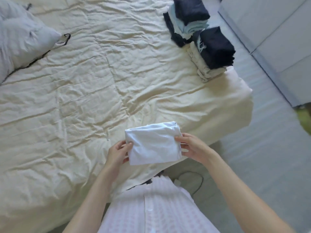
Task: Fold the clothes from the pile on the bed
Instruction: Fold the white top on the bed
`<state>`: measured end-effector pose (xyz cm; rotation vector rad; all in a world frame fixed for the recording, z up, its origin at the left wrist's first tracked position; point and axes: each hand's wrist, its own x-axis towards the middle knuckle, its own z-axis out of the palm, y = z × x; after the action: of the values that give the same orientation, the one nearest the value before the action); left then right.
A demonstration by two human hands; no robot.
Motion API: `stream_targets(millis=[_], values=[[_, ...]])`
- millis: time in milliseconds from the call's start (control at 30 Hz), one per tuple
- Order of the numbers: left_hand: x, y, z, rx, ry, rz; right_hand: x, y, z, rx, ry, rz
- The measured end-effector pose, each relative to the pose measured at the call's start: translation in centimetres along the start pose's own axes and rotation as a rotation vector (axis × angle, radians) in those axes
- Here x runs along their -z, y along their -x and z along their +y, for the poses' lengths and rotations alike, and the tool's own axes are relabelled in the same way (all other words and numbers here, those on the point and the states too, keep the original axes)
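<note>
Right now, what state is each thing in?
White garment: folded, held above the bed edge.
Left hand: grips its left side.
Right hand: grips its right side.
Near stack: folded, dark piece on top.
Far stack: folded.
Pillow: lying on bed.

One head-worn wide-angle camera looks steeply down from above the person's chest. It faces the bed (pixel 84 91), close over the hands, with floor (pixel 262 148) at right.

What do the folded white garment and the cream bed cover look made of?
Folded white garment: thin, soft knit, probably cotton jersey; matte, folding limply with soft creases. Cream bed cover: woven cotton-like fabric, matte, finely crinkled all over.
</note>
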<state>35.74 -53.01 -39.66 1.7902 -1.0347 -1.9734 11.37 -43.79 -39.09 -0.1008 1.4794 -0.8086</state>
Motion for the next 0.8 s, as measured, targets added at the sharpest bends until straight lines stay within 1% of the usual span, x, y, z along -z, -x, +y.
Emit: stream_targets(millis=[233, 367, 467, 633, 800], values=[[-10.3, 3.2, 5.1, -0.169, -0.203, -0.283, 8.1, 9.0, 1.4, 0.203, -0.326, 0.225], [-16.9, 5.2, 6.7, -0.231, -0.320, -0.424, 13.2, 12.9, 3.0, 0.256, -0.471, 0.308], [-22.1, 6.4, 6.9, -0.243, -0.388, -0.509, 17.5, 14.9, 4.2, 0.278, -0.575, 0.351], [-31.7, 7.5, 5.9, -0.223, -0.489, -0.560, 25.3, 16.8, 5.8, 0.257, -0.676, 0.398], [-41.9, 8.6, 4.9, -0.205, -0.494, -0.537, 34.6, 18.6, 5.3, 0.231, -0.667, 0.459]])
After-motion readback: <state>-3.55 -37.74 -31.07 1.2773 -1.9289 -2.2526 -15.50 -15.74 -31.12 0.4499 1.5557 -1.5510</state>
